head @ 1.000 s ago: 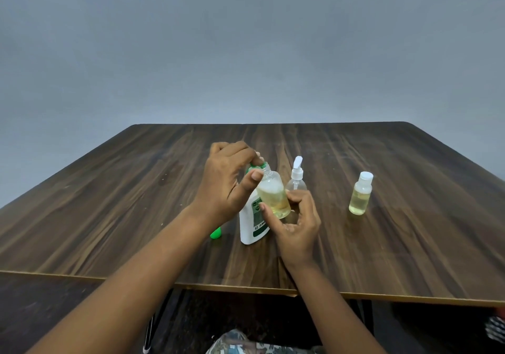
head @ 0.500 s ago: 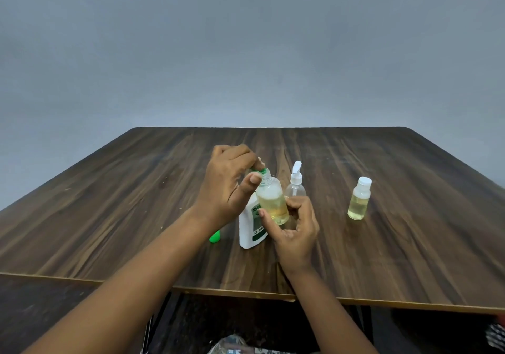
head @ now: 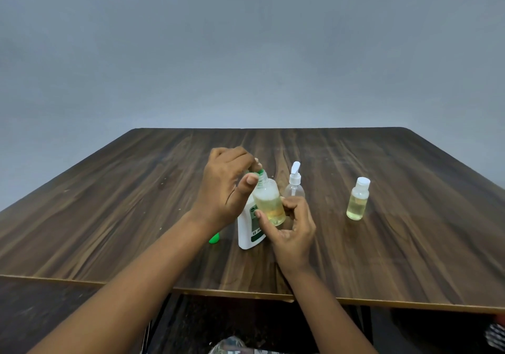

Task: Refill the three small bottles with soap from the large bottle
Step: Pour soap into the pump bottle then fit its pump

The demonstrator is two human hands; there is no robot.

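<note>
A single head-worn camera looks forward and slightly down from the near edge of the table (head: 109,217), close above it. The left hand (head: 226,189) and right hand (head: 292,233) reach in from below, mid-frame; a wall (head: 246,53) fills the far upper half.

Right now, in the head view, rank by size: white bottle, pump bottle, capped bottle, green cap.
Largest: white bottle, partly hidden.
Next: pump bottle and capped bottle, too alike to rank; the right hand hides the pump bottle's base.
Smallest: green cap, partly hidden.
</note>
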